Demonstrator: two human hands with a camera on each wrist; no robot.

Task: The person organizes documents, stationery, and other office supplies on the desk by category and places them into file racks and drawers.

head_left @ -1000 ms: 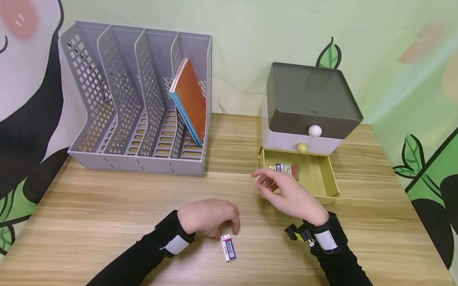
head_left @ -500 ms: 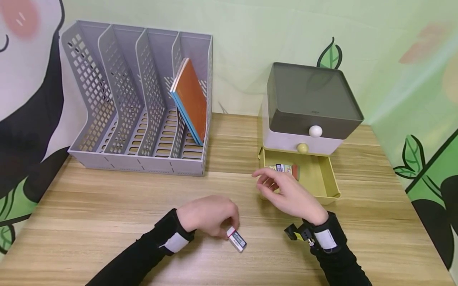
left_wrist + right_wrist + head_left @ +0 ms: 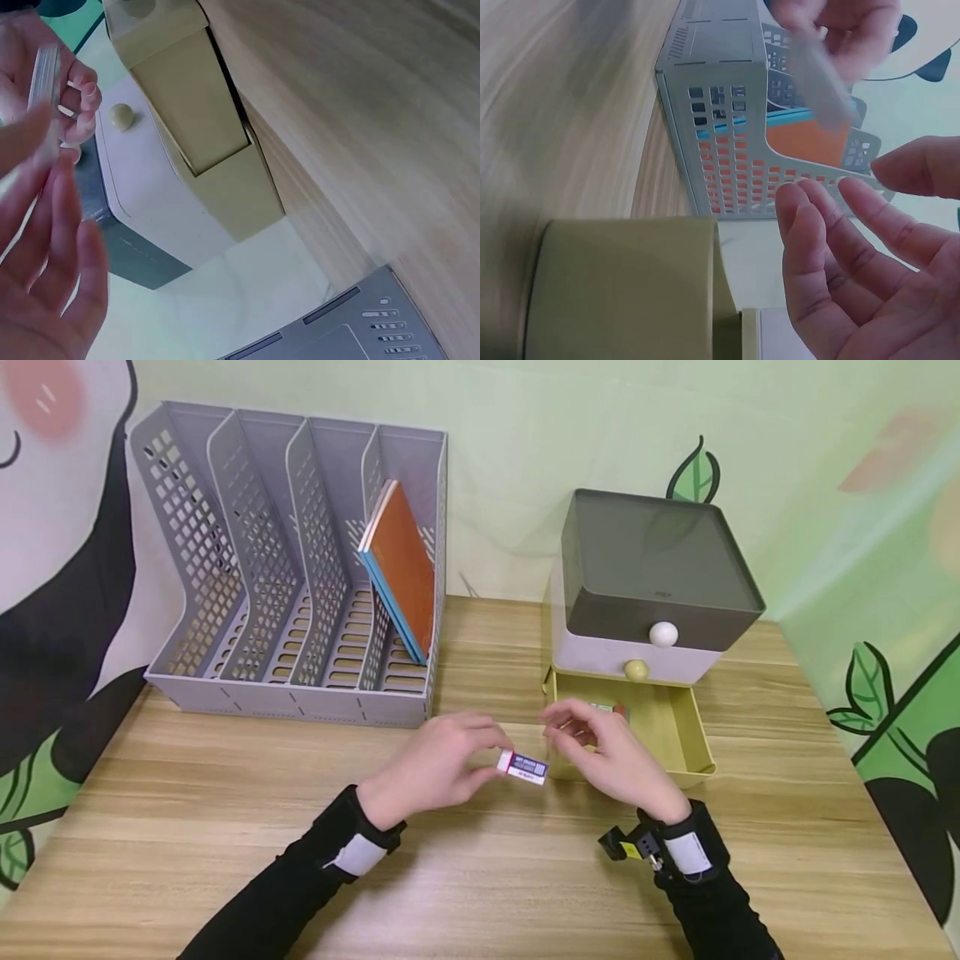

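Note:
Between thumb and fingers my left hand (image 3: 442,764) pinches one end of a white eraser (image 3: 522,767) with a dark blue printed sleeve. The eraser is raised off the table, its free end towards my right hand (image 3: 611,760). That right hand hovers over the front left of the pulled-out yellow drawer (image 3: 686,727), fingers loosely bent around nothing; a gap parts it from the eraser. Behind its fingers a few small items (image 3: 618,710) in the drawer are partly hidden. In the right wrist view the eraser (image 3: 821,82) is blurred.
The yellow drawer belongs to a stacked drawer unit (image 3: 660,556) with a dark top and round knobs. At back left stands a grey file rack (image 3: 300,693), with orange and blue booklets (image 3: 405,568) leaning in its right slot. Wood-grain table (image 3: 465,893) lies in front.
The eraser lay on the table, then was taken up by my left hand, which has moved it up and rightwards to near my right hand. The right hand has barely moved.

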